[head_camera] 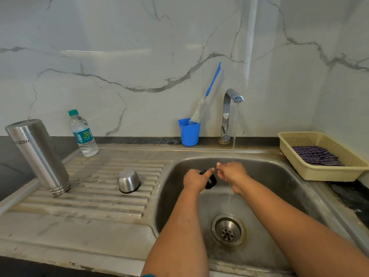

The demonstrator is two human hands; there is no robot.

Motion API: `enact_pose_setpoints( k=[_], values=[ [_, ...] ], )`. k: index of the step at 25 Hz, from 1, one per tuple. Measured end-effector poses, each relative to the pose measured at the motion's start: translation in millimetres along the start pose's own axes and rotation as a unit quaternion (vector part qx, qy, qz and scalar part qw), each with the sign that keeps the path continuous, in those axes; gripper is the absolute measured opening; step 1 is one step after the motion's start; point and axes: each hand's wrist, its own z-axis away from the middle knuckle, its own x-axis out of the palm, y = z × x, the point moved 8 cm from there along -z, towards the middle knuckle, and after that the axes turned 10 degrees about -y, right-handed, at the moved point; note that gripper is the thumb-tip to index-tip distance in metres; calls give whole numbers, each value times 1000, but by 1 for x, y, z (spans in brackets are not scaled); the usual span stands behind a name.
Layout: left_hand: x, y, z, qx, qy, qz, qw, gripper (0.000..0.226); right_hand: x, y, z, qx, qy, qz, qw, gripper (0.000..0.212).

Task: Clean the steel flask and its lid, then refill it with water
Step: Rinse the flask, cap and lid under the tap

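The steel flask (pixel 40 154) stands upside down on the draining board (pixel 89 196) at the left, leaning a little. Its steel cup lid (pixel 128 181) lies mouth down on the ribs nearer the sink. Over the sink basin (pixel 269 176) my left hand (pixel 196 179) grips a black inner stopper (pixel 211 180). Just to the right of it, my right hand (pixel 231 172) is under the stream of running water (pixel 234 140), fingers loosely curled and holding nothing that I can see. The tap (pixel 228 114) is on.
A plastic water bottle (pixel 83 134) stands behind the flask. A blue cup (pixel 189 131) holding a blue-handled bottle brush (pixel 207 96) sits beside the tap. A cream basket (pixel 319 156) with a checked cloth lies right of the sink. The drain (pixel 227 230) is below my arms.
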Motion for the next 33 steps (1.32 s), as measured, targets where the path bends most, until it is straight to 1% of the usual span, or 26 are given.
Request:
enact_pose_setpoints(
  k=[2, 3, 5, 8, 9, 10, 11, 12, 13, 14, 15, 16, 17, 18, 19, 20, 21, 23, 24, 25, 26, 27, 28, 31, 32, 33],
  values=[
    [0, -3, 3, -49, 0, 191, 980, 41, 15, -1, 2, -10, -101, 63, 993, 24],
    [5, -4, 6, -83, -25, 294, 952, 38, 22, -4, 6, -30, -152, 84, 984, 36],
    [13, -2, 17, -129, -92, 398, 904, 36, 27, -16, 17, -82, -196, 132, 968, 52],
    [12, -5, 23, -141, -143, 332, 922, 57, 11, -50, 29, -182, -93, 289, 935, 47],
    [8, -5, 23, -136, -131, 291, 938, 64, 2, -64, 35, -204, -48, 277, 938, 44],
    [1, -8, 21, -125, -101, 261, 952, 67, -8, -73, 34, -211, -40, 188, 958, 39],
    [-8, -12, 18, -113, -64, 240, 962, 67, -15, -79, 33, -205, -78, 23, 975, 35],
    [-15, -18, 15, -100, -35, 219, 970, 66, -14, -84, 33, -188, -144, -145, 961, 34],
    [-22, -24, 13, -88, -15, 194, 977, 65, -7, -85, 38, -149, -213, -238, 936, 38],
    [-26, -31, 10, -78, 0, 171, 982, 65, -3, -72, 38, -104, -260, -218, 935, 41],
    [-29, -38, 10, -75, 9, 147, 986, 66, -1, -55, 44, -61, -276, -64, 957, 42],
    [-29, -45, 10, -81, 13, 128, 988, 67, 4, -25, 50, -32, -289, 224, 930, 39],
    [-28, -53, 10, -89, 14, 114, 989, 69, 0, 1, 45, -10, -250, 470, 847, 37],
    [-26, -56, 8, -85, 12, 108, 990, 70, -5, 5, 42, -2, -204, 558, 805, 36],
    [-24, -55, 7, -76, 4, 105, 992, 71, -7, -5, 46, -16, -187, 508, 841, 37],
    [-25, -47, 17, -65, 1, 100, 993, 71, -12, -22, 48, -53, -175, 357, 916, 36],
    [-27, -37, 28, -49, 2, 93, 994, 68, -16, -43, 54, -89, -176, 189, 962, 35],
    [-28, -25, 43, -34, 3, 68, 997, 57, -20, -63, 67, -80, -194, -88, 974, 31],
    [-28, -22, 47, -31, 4, 58, 998, 54, -18, -56, 69, -46, -208, -121, 969, 34],
    [-27, -22, 49, -33, 1, 55, 998, 54, -20, -33, 66, 6, -189, -38, 981, 40],
    [-25, -22, 52, -32, -5, 52, 998, 55, -20, -10, 72, 49, -168, 169, 970, 45],
    [-24, -20, 57, -30, -10, 46, 998, 55, -28, 1, 71, 74, -112, 321, 937, 46],
    [-23, -17, 61, -25, -14, 36, 999, 54, -35, 3, 74, 98, -78, 377, 918, 46],
    [-18, -8, 69, 5, -21, 17, 1000, 38, -26, -24, 85, 31, -118, 218, 968, 47],
    [-17, -3, 73, 25, -24, 33, 999, 35, -27, -30, 87, 22, -107, 219, 970, 47],
    [-16, 2, 77, 51, -26, 63, 996, 35, -32, -36, 92, 25, -65, 295, 953, 48]
  ],
)
